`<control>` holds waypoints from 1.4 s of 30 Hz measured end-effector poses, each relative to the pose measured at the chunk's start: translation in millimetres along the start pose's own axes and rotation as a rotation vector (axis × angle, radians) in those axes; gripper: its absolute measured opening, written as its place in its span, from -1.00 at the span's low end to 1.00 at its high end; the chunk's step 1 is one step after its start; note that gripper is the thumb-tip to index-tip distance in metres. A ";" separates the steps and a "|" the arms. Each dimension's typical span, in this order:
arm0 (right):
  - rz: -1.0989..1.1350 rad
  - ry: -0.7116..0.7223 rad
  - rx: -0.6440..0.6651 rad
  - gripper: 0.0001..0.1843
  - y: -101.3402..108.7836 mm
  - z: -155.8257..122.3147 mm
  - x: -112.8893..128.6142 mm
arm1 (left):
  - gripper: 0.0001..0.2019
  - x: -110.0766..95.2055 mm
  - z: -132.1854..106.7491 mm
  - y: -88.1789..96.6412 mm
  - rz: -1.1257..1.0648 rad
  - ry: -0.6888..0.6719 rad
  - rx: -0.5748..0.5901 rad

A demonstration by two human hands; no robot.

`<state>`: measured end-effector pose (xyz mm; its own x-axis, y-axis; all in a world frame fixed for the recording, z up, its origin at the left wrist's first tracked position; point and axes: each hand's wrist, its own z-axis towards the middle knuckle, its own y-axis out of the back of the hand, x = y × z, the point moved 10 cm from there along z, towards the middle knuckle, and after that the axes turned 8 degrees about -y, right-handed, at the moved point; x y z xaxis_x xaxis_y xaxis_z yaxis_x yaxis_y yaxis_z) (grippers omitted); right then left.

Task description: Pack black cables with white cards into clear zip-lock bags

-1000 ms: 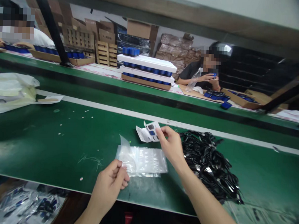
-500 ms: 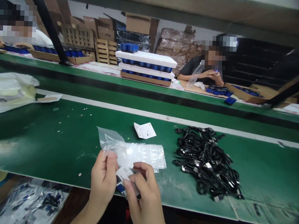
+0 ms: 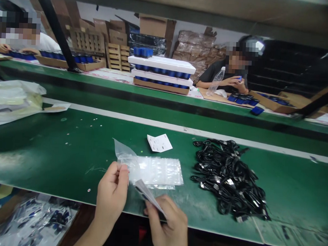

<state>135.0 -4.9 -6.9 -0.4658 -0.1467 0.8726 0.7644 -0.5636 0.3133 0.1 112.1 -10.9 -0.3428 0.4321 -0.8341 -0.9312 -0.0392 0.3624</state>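
Leaflet [image 3: 149,196], lower centre of frame, seems light, easily creased; I'd grip its edge. Right hand [image 3: 170,222] pinches it; left hand [image 3: 113,188], clear plastic bag [image 3: 124,151].

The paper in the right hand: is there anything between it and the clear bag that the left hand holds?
Nothing visible stands between the paper and the clear bag pinched in the left hand.

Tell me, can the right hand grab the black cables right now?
Probably yes, though the right hand is busy pinching a paper and might need to drop it. The black cables lie ahead to its right, with nothing visible blocking the way.
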 end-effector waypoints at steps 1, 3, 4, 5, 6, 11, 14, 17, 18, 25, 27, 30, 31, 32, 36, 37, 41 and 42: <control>-0.052 0.112 -0.037 -0.82 8.9 1.3 11.0 | -0.72 -1.4 -0.5 -0.9 0.022 -0.018 0.028; -0.140 0.294 -0.083 -0.70 17.5 0.2 27.4 | -0.72 -7.5 -3.2 -3.1 0.067 -0.060 0.077; -0.179 0.357 -0.094 -0.67 18.2 -0.9 32.3 | -0.73 -12.1 -5.2 -4.7 0.088 -0.083 0.100; -0.215 0.397 -0.097 -0.66 17.1 -1.4 35.0 | -0.75 -17.2 -7.3 -6.4 0.112 -0.109 0.119; -0.249 0.416 -0.097 -0.67 15.3 -1.3 35.8 | -0.77 -22.5 -9.3 -8.0 0.137 -0.134 0.134; -0.415 0.342 -0.076 -0.78 7.2 3.6 28.1 | -0.80 -42.8 -14.3 -11.6 0.286 -0.255 0.132; -0.494 0.296 -0.059 -0.73 6.2 4.1 26.5 | -0.78 -48.7 -15.4 -13.5 0.337 -0.317 0.131; -0.561 0.293 -0.001 -0.65 0.7 2.5 28.8 | -0.75 -52.9 -16.3 -15.4 0.356 -0.366 0.137; -0.571 0.294 0.014 -0.63 -0.8 1.9 29.7 | -0.74 -54.9 -16.7 -16.2 0.360 -0.384 0.140; -0.551 0.251 -0.061 -0.69 6.3 3.8 31.0 | -0.68 -72.4 -23.4 -27.4 0.355 -0.526 0.197; -0.610 0.266 -0.078 -0.62 5.8 3.8 33.8 | -0.68 -71.0 -24.3 -28.7 0.350 -0.519 0.203; -0.666 0.260 -0.076 -0.57 3.2 4.5 35.4 | -0.70 -67.5 -26.6 -31.2 0.347 -0.512 0.221; -0.658 0.242 -0.073 -0.57 3.1 5.2 34.3 | -0.70 -66.8 -27.9 -32.3 0.349 -0.515 0.230; -0.637 0.218 -0.069 -0.58 3.3 6.1 32.4 | -0.70 -66.4 -29.5 -33.7 0.352 -0.520 0.241; -0.506 0.126 -0.059 -0.63 5.8 9.9 19.8 | -0.70 -66.2 -36.6 -39.7 0.370 -0.546 0.290; -0.468 0.111 -0.063 -0.65 7.2 10.7 16.3 | -0.70 -66.2 -37.9 -41.0 0.376 -0.551 0.296; -0.346 0.115 -0.117 -0.74 15.3 12.1 7.6 | -0.72 -65.4 -40.9 -45.6 0.401 -0.566 0.310; -0.360 0.150 -0.140 -0.75 16.4 11.3 9.2 | -0.72 -65.3 -41.5 -46.7 0.405 -0.568 0.316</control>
<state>148.3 -6.3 10.5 -0.7601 -0.0309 0.6491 0.4777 -0.7038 0.5258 60.8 48.3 9.4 -0.4543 0.8388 -0.3002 -0.6375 -0.0707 0.7672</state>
